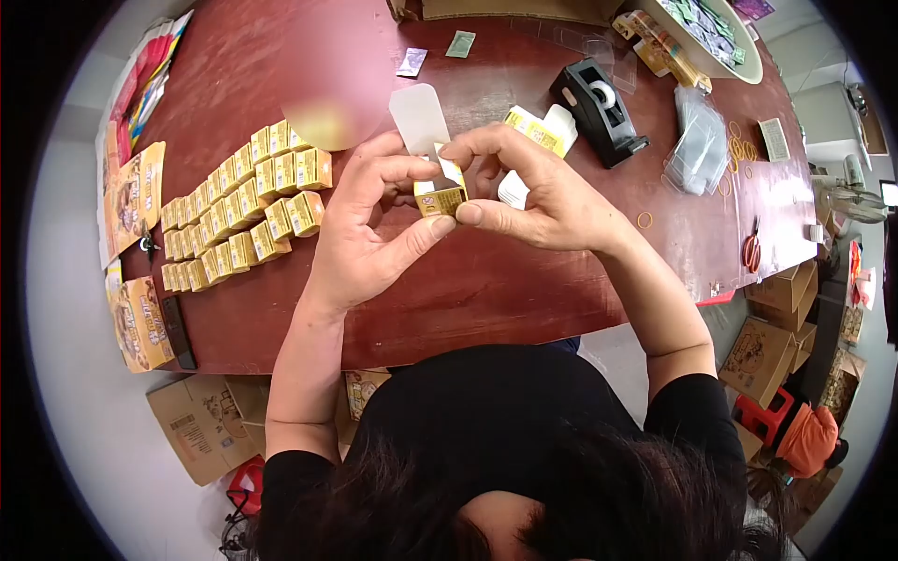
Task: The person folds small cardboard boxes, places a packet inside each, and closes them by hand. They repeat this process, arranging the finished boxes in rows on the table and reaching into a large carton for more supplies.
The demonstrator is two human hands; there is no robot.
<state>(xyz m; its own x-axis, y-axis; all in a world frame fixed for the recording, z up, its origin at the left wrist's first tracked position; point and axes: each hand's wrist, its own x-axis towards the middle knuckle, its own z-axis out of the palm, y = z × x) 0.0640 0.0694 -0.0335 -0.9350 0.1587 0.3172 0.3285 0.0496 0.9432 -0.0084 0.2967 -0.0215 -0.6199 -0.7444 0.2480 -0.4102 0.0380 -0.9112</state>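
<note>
Between my two hands is a small yellow box (438, 202), its top open and a white-sided flap standing up. My left hand (360, 229) grips its left side, thumb low on the front and fingers behind. From the other side, my right hand (547, 201) pinches the box with its thumb at the lower right corner and a finger near the flap. Just behind the fingers a white card-like piece (419, 112) shows. Flattened yellow-and-white cartons (543, 131) lie beyond my right hand, partly covered by it. Rows of small yellow boxes (245, 201) stand to my left.
A black tape dispenser (599, 112) stands at the back right, near clear plastic sleeves (697, 140) and rubber bands (741, 145). Scissors (752, 248) lie by the right edge. A tub of small packets (706, 33) sits far right. A blurred patch hides part of the red table (224, 84).
</note>
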